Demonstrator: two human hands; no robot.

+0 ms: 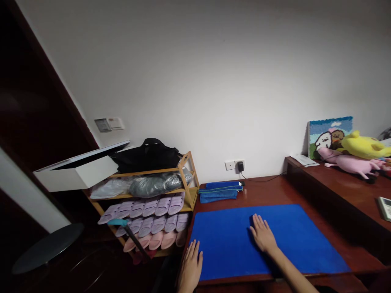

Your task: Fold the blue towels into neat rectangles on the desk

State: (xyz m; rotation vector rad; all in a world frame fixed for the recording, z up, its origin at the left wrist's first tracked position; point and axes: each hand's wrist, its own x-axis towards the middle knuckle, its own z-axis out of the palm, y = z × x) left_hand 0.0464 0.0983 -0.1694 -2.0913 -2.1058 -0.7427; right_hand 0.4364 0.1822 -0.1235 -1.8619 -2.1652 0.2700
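Observation:
A flat blue mat (226,240) lies on the reddish-brown wooden table (269,189). My right hand (262,234) rests palm down on the middle of the mat, fingers stretched out and holding nothing. At the mat's left edge is my left hand (191,264), also palm down with its fingers extended and nothing in it. Behind the mat, near the wall, sit folded blue cloths (218,195).
Left of the table stands a wooden rack (187,183) with several slippers (152,205), a black bag (146,156) and a white box (97,173). A power adapter (240,166) is plugged into the wall. Plush toys (351,162) lie on the raised surface at right.

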